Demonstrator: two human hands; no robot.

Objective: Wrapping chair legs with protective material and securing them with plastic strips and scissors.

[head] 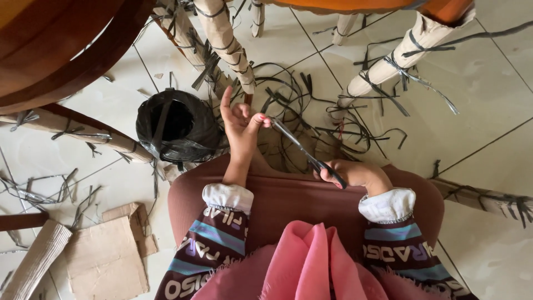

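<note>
scissors [311, 158]: handles hidden inside the right hand [355, 173]; only the blades show, centre frame.
strap [265, 119]: pinched at the left hand [240, 123]; too thin to follow into the tangle behind.
table [50, 44]: upper left, cut off by top and left edges.
wrapped legs [225, 39]: tops cut off at the upper edge.
cardboard [102, 261]: lower left, partly cut by the bottom edge.
roll [177, 125]: black, core dark, unreadable.

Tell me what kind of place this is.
Probably a home floor used for wrapping furniture: pale floor tiles, cardboard-wrapped chair legs, a black strap roll, and cardboard scraps.
</note>
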